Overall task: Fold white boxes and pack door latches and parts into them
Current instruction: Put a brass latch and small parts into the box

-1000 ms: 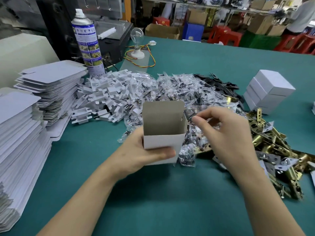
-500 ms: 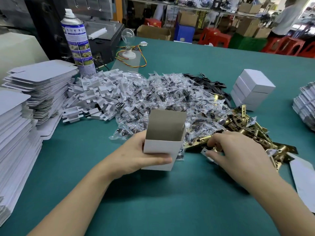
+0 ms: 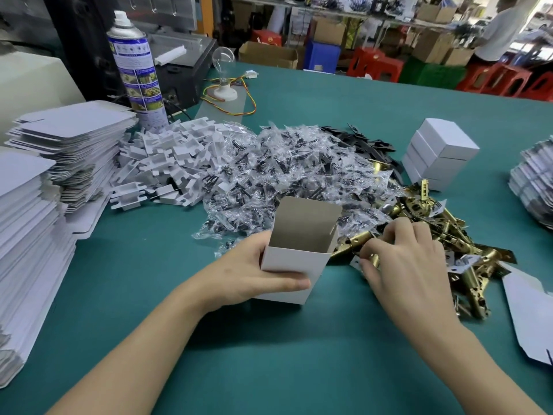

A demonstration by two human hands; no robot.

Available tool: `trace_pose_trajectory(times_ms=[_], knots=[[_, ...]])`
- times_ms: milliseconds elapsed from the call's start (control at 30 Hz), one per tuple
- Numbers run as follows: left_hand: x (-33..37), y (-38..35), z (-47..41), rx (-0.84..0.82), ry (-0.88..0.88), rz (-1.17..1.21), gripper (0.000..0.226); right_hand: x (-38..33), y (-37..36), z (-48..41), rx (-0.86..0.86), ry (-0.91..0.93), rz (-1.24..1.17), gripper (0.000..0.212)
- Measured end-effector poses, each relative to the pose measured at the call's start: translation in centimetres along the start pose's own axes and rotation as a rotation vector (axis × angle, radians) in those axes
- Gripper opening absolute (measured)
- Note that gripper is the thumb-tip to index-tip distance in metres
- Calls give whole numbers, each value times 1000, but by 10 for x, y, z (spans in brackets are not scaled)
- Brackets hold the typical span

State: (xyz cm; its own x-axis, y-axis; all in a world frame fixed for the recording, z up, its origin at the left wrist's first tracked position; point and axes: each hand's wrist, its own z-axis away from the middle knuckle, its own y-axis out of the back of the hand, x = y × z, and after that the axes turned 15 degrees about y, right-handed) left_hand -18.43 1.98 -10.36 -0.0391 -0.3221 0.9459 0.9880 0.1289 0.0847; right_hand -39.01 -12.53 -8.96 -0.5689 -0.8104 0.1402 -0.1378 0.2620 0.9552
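L hand [image 3: 248,274] grips the open white box [image 3: 294,265] from its left side: the thumb lies across the front wall and the other fingers are behind it, hidden. The box is upright, a bit tilted, low over the green table [image 3: 269,354]; I cannot tell if its bottom rests fully. Its top is open, the brown inside shows, and the back flap stands up.

R hand [image 3: 410,265] is just right of the box, fingers curled down into the near edge of the latch pile [image 3: 466,247]. Thumb and fingers pinch a brass latch [image 3: 353,247] w/ a small white tag. This latch lies btw. the hand and the box and touches the rest of the pile.

Behind the box is a heap of clear bags [image 3: 299,175] w/ small dark parts, touching the latch pile on its right. Black flat parts [image 3: 371,142] show at the far edge of the bags. Left of the bags is a heap of white plastic inserts [image 3: 167,157]. At far left are stacks of flat box blanks [image 3: 71,136].

A spray can [image 3: 136,70] stands upright behind the inserts, w/ a light bulb [image 3: 223,56] on a white base near it. On the right, closed white boxes [image 3: 443,151] are stacked, near the latch pile. One flat blank [image 3: 532,313] lies at the right edge, beside the latches. Another stack [image 3: 535,181] is further back at that edge, too blurred to tell.
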Motion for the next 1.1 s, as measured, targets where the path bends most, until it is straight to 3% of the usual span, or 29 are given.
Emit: trace_pose_trajectory(times_ms=[333,533,667,767,1000,1100], knots=[[4,18,9,49,27,77,58,-26,2,23,189,-13,-224,17],[1,14,5,-89,15,30,54,-43,-4,25,222,70,-298,9],[0,13,2,-102,11,-23,45,-21,-3,30,283,71,-451,19],[0,13,2,-96,-10,-25,43,-5,-1,31,228,10,-483,31],[-2,13,1,-110,5,-38,39,-3,11,6,74,242,-60,33],[-4,15,-1,-118,7,-23,46,-17,20,-11,-66,321,114,33]])
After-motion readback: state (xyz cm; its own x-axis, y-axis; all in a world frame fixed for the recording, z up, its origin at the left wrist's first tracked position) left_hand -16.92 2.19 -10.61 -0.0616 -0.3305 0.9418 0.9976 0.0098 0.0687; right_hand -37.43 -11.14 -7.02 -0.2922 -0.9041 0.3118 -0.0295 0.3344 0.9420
